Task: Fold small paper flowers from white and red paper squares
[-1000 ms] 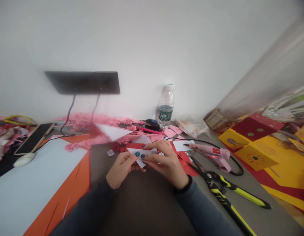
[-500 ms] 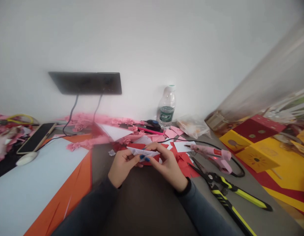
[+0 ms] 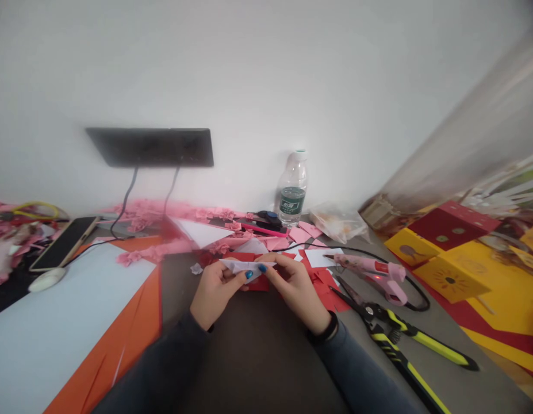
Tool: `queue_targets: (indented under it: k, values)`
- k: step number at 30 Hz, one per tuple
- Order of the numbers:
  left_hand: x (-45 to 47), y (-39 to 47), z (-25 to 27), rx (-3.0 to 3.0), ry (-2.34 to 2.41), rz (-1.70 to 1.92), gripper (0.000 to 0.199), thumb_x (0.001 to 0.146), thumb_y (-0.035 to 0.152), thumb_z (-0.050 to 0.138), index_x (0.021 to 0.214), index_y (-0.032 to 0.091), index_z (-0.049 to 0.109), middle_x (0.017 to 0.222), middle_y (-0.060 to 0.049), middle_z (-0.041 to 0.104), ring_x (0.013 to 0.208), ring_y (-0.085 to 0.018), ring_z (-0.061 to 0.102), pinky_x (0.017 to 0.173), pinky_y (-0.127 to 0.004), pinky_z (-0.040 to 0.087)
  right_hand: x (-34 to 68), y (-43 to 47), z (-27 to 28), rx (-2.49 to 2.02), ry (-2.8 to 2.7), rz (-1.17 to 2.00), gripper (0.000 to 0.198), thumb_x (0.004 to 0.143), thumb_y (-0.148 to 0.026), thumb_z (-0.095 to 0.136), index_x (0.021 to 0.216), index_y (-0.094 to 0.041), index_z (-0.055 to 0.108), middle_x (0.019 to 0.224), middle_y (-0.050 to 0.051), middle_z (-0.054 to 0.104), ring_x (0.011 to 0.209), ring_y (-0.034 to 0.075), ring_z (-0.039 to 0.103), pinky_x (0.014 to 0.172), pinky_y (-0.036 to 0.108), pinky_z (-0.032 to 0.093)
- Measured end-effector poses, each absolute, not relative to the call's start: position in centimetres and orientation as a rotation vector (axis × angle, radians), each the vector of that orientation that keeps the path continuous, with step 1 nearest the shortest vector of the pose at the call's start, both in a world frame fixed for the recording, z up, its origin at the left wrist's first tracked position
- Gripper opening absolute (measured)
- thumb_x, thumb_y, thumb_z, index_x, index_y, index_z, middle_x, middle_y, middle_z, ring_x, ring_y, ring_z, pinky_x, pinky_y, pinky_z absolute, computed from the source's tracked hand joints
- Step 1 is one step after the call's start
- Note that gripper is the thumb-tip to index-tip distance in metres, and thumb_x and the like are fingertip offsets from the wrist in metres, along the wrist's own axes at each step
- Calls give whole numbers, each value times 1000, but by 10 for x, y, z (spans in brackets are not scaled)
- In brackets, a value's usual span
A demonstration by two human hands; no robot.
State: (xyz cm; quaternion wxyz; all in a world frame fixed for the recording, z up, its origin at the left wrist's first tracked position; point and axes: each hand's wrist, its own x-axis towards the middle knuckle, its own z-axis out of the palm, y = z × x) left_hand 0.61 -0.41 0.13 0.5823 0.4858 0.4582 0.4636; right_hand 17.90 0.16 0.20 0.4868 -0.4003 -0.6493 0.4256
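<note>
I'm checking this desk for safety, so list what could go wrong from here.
The pink glue gun shows a lit red light, so its tip, over white paper, may be hot and could mark it. The open shears have blades near the right hand, which pinches folded paper, and might nick that hand.

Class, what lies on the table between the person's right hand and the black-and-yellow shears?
Red paper pieces lie between the right hand and the shears, as the head view shows.
</note>
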Motion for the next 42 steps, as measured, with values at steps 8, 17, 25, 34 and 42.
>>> queue_targets:
  k: [8, 17, 25, 34, 42]
  values:
    - [8, -4, 9, 1213, 982, 1166, 21, 73, 32, 75, 79, 13, 67, 77, -1, 62, 62, -12, 59, 54, -23, 55, 178, 1, 5, -938, -1604, 905, 10, 86, -27, 62, 80, -20, 65, 89, 6, 60, 86, 21, 59, 75, 32, 46]
    - [2, -3, 7, 1315, 939, 1140, 14, 76, 27, 73, 74, 13, 71, 75, -4, 66, 66, -12, 59, 58, -21, 51, 176, 0, 6, -855, -1615, 905, 5, 86, -22, 63, 81, -20, 63, 84, 4, 60, 79, 18, 57, 71, 31, 46]
    - [4, -1, 10, 753, 901, 985, 30, 78, 39, 71, 93, 13, 71, 85, -8, 74, 70, -17, 69, 58, -24, 57, 184, -5, 5, -864, -1744, 207, 18, 87, -6, 59, 84, -23, 64, 86, 3, 55, 75, 15, 56, 63, 28, 46]
    - [1, 2, 10, 655, 856, 1052, 40, 64, 27, 86, 100, 13, 74, 92, -7, 77, 76, -15, 71, 67, -21, 58, 187, -9, 4, -768, -2057, 173, 19, 95, -10, 48, 94, -22, 64, 101, 10, 64, 90, 19, 64, 76, 31, 54]
    - [-1, 2, 8, 727, 919, 1082, 27, 57, 26, 89, 71, 13, 69, 70, 0, 72, 64, -10, 66, 60, -19, 57, 189, -1, 8, -650, -2062, 440, 21, 92, -12, 54, 103, -23, 68, 107, 10, 66, 100, 19, 65, 83, 31, 55]
